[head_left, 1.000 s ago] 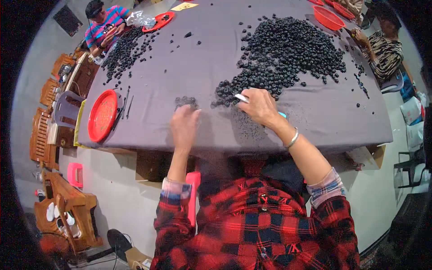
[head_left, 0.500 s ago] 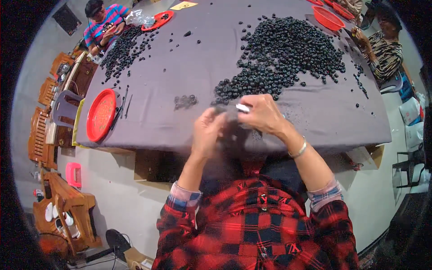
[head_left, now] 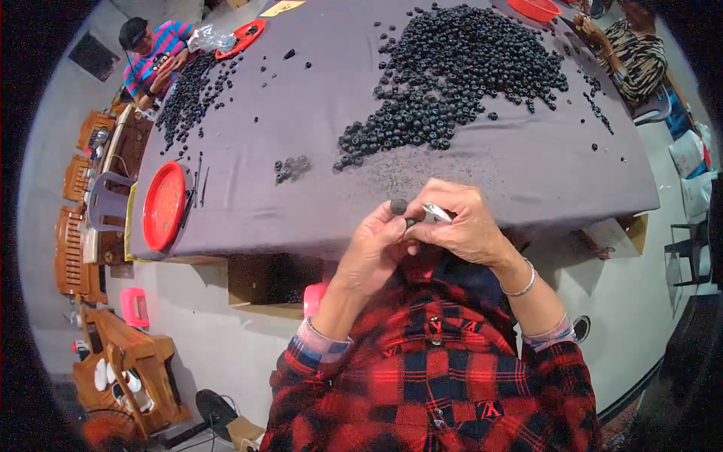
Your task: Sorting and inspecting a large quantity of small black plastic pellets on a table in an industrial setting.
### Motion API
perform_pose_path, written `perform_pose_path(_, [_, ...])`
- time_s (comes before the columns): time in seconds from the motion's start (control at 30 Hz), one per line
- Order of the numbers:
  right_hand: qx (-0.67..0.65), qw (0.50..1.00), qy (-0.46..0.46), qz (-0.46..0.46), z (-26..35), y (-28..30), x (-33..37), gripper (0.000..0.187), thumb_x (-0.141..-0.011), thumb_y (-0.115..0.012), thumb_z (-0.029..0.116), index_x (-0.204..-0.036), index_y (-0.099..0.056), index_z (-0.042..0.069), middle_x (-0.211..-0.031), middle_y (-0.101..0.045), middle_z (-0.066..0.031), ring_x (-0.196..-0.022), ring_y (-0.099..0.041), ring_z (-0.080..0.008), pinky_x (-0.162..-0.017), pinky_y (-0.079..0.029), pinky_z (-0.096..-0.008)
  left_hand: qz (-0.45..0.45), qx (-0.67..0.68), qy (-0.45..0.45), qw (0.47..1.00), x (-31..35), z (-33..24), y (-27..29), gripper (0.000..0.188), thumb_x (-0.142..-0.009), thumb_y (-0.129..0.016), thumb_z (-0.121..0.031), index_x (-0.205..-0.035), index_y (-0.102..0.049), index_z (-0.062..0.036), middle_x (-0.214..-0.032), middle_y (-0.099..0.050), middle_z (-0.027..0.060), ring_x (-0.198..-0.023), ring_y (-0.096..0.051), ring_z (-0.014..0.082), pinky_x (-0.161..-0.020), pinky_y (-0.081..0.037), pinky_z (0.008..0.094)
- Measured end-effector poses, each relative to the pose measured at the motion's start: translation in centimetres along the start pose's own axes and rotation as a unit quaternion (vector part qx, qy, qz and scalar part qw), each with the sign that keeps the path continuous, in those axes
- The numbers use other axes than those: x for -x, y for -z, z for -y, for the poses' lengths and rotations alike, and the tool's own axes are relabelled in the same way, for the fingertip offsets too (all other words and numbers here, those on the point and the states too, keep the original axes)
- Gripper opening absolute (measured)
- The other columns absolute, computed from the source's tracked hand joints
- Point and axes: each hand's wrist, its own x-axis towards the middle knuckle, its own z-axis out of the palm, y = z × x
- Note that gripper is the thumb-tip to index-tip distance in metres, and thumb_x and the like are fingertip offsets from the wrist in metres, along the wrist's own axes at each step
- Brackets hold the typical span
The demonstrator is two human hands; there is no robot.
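Over the near edge of the cloth-covered table, my two hands meet. My left hand (head_left: 369, 252) is closed on a dark round bead (head_left: 398, 206), which shows at its fingertips; a second small dark piece (head_left: 410, 223) sits lower, where both hands' fingers come together. My right hand (head_left: 468, 226) pinches a small white and silvery tool (head_left: 437, 212), its exact kind unclear, and a bracelet circles that wrist. Beyond them spreads a big heap of black beads (head_left: 467, 68), several with visible holes. A small cluster of beads (head_left: 291, 168) lies apart to the left.
Fine dark crumbs (head_left: 407, 172) dot the grey cloth (head_left: 241, 203). A red tray (head_left: 163, 205) stands at the left edge beside thin dark sticks (head_left: 201, 181). Co-workers sit at far left (head_left: 154, 60) and far right (head_left: 633, 56), near more beads. An open box (head_left: 263, 282) is under the table.
My hands have come closer together, and their blur has gone; the bead in the left fingers now shows. The whole view has shifted, so the table appears farther up and left.
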Motion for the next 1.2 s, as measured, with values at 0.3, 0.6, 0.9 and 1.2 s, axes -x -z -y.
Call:
perform_pose_path(0.3, [-0.197, 0.977, -0.082, 0.032, 0.5, -0.1, 0.2, 0.007, -0.075, -0.067, -0.001, -0.081, -0.064, -0.004, -0.078, -0.057, -0.0068, -0.066, -0.063, -0.0153, -0.060, -0.051, -0.0263, 0.019, 0.003, -0.018, 1.000, 0.5, 0.1, 0.1, 0.025, -0.083, -0.067, -0.016, -0.102, -0.053, -0.0094, -0.091, -0.060, 0.0006, -0.079, -0.058, 0.0100, -0.064, -0.048, 0.0250])
perform_pose_path(0.6, [-0.245, 0.950, -0.193, -0.010, 0.5, -0.3, 0.2, 0.012, -0.083, -0.062, 0.009, -0.084, -0.064, -0.003, -0.078, -0.059, -0.0033, -0.067, -0.058, -0.0094, -0.058, -0.048, -0.0260, 0.009, 0.069, 0.015, 0.997, 0.3, 0.3, -0.1, 0.019, -0.086, -0.062, -0.016, -0.101, -0.052, -0.0098, -0.089, -0.058, 0.0011, -0.076, -0.054, 0.0104, -0.065, -0.048, 0.0277])
perform_pose_path(0.9, [0.097, 0.994, 0.051, -0.028, 0.8, -0.4, 0.5, 0.020, -0.083, -0.059, 0.013, -0.098, -0.062, 0.000, -0.075, -0.058, -0.0123, -0.066, -0.057, -0.0250, -0.061, -0.046, -0.0309, -0.049, 0.158, -0.013, 0.986, 0.8, 0.1, -0.1, 0.011, -0.088, -0.058, -0.013, -0.098, -0.053, -0.0120, -0.090, -0.059, 0.0007, -0.078, -0.056, 0.0114, -0.070, -0.050, 0.0261])
perform_pose_path(1.2, [0.172, 0.981, 0.078, -0.036, 0.5, -1.0, 0.8, 0.021, -0.080, -0.063, 0.010, -0.099, -0.063, 0.001, -0.073, -0.057, -0.0119, -0.061, -0.057, -0.0250, -0.055, -0.045, -0.0327, -0.029, 0.159, -0.035, 0.986, 0.8, 0.2, 0.4, 0.009, -0.090, -0.056, -0.014, -0.100, -0.054, -0.0134, -0.092, -0.061, -0.0006, -0.081, -0.058, 0.0089, -0.072, -0.052, 0.0261])
